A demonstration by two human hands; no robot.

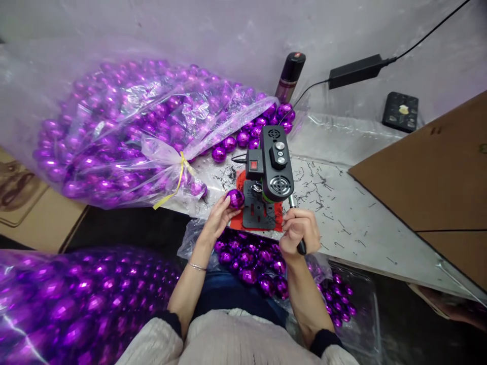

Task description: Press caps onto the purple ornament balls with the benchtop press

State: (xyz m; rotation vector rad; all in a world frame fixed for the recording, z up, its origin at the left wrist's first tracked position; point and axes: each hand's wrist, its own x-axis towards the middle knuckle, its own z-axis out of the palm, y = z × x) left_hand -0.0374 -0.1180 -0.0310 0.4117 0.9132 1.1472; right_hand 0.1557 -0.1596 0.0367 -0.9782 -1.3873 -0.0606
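Between the fingers of my left hand (218, 219) is a shiny purple faceted ball (235, 198), held at the left side of a small black machine (276, 165). My right hand (301, 230) is closed around the black-ended lever (302, 247) at the machine's front right. The machine has round vents, silver buttons and a red switch (253, 165). Its slotted black base plate (258, 215) stands on a red sheet (238, 222). Whether the ball touches the machine I cannot tell.
A clear bag of purple balls (125, 132), tied with yellow ribbon (173, 190), covers the table's left. More balls (253, 263) lie in plastic at my lap. Thin dark scraps litter the table (342, 213). A dark bottle (290, 76), power adapter (355, 71) and cardboard (426, 172) stand around.
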